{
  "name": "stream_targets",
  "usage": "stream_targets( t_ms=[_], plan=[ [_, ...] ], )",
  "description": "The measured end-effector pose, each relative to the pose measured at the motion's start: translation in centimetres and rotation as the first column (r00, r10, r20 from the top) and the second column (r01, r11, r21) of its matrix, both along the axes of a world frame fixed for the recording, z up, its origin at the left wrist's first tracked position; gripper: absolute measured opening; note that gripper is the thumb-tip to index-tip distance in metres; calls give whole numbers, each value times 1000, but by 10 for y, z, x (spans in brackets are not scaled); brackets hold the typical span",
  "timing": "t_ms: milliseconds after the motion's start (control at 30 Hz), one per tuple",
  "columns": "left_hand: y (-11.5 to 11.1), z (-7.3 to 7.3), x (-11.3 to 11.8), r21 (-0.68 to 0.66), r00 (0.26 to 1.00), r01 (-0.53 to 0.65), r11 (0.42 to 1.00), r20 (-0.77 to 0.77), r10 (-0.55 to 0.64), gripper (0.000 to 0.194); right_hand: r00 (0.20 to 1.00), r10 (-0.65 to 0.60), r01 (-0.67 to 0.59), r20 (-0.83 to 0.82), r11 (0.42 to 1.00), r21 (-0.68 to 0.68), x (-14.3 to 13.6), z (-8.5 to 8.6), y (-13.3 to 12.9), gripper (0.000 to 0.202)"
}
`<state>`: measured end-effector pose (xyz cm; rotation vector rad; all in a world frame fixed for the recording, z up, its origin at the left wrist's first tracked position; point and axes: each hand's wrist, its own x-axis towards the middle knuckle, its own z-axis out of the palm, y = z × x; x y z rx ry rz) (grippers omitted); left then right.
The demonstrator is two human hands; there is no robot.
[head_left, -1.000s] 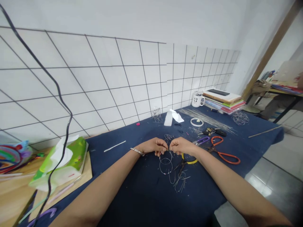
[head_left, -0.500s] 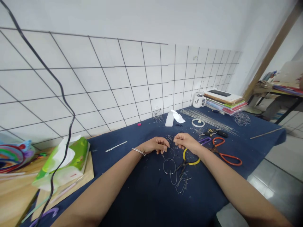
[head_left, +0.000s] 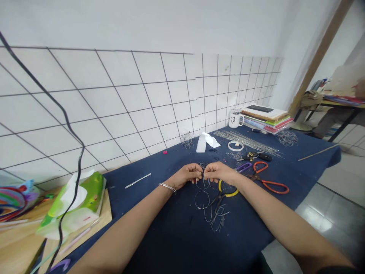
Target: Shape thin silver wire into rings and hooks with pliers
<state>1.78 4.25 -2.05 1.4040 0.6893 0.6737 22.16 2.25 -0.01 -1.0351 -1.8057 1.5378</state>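
My left hand (head_left: 191, 174), with a silver bangle at the wrist, pinches thin wire. Close against it, my right hand (head_left: 215, 172) has its fingers pressed together on wire too. The fingertips of both hands nearly meet, and the wire between them is too fine to follow. A round wire loop (head_left: 202, 199) lies just below the hands on the dark blue cloth (head_left: 171, 236). Yellow-handled pliers (head_left: 231, 195) rest below my right hand, beside a loose bundle of bent wire (head_left: 219, 220). More coiled wire shows behind the fingertips.
Red-handled cutters (head_left: 275, 187), black pliers (head_left: 256, 156) and long straight wires (head_left: 248, 141) lie to the right. Farther back stand a white mug (head_left: 235, 119) and stacked books (head_left: 265, 121). A tissue pack (head_left: 76, 201) is at left, with a black cable (head_left: 67, 118) in front.
My right hand has moved left, so its fingertips now almost touch those of my left hand. The camera view has shifted slightly.
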Motion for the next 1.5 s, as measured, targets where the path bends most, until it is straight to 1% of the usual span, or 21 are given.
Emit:
stream_targets(
  t_ms=[100, 200, 433, 533, 667, 733, 800, 900, 1067, 1200, 1267, 1333, 1400, 1500],
  plan=[
    [0, -1, 1, -63, 1000, -4, 998, 31, 6, 33, 998, -36, 37, -49, 999, 11, 4, 2, 2, 24],
    [-1, -2, 0, -95, 998, 5, 996, 65, 1, 31, 990, -79, 79, -117, 997, 0, 8, 3, 3, 25],
    [-4, -3, 1, -92, 992, 7, 996, 124, 5, 30, 948, -165, 157, -271, 986, -50, 11, -1, 8, 26],
    [-7, -3, 4, -79, 988, -15, 997, 152, 27, 28, 935, -180, 166, -307, 984, -70, 12, -3, 8, 27],
    [-10, -4, 8, -55, 979, -95, 994, 175, 103, 25, 957, -148, 136, -249, 988, -68, 16, 2, 6, 28],
    [-11, -5, 10, -33, 974, -144, 989, 174, 147, 26, 962, -141, 136, -232, 990, -40, 19, 7, 5, 28],
    [-12, -6, 12, -1, 974, -169, 986, 155, 167, 27, 960, -147, 150, -239, 989, -7, 23, 13, 4, 27],
    [-14, -6, 13, 44, 982, -168, 985, 98, 163, 28, 965, -129, 138, -228, 990, 21, 26, 19, 1, 26],
    [-17, -4, 15, 123, 988, -153, 981, 2, 153, 30, 997, 8, -5, -74, 999, 41, 20, 22, -6, 27],
    [-18, -5, 17, 169, 977, -183, 969, -80, 198, 31, 1000, 9, -10, 20, 996, 84, 14, 19, -7, 28],
    [-18, -6, 18, 169, 967, -201, 965, -121, 223, 32, 1000, 13, -15, 28, 997, 73, 11, 17, -6, 29],
    [-18, -6, 18, 155, 966, -198, 968, -136, 219, 33, 999, 29, -30, 26, 998, 54, 10, 15, -5, 29],
    [-18, -5, 18, 133, 976, -167, 977, -122, 183, 33, 999, 29, -31, 23, 998, 47, 10, 13, -3, 27],
    [-18, -3, 16, 87, 990, -115, 990, -74, 121, 31, 1000, -3, 2, 16, 998, 62, 13, 11, -1, 25]
  ],
)
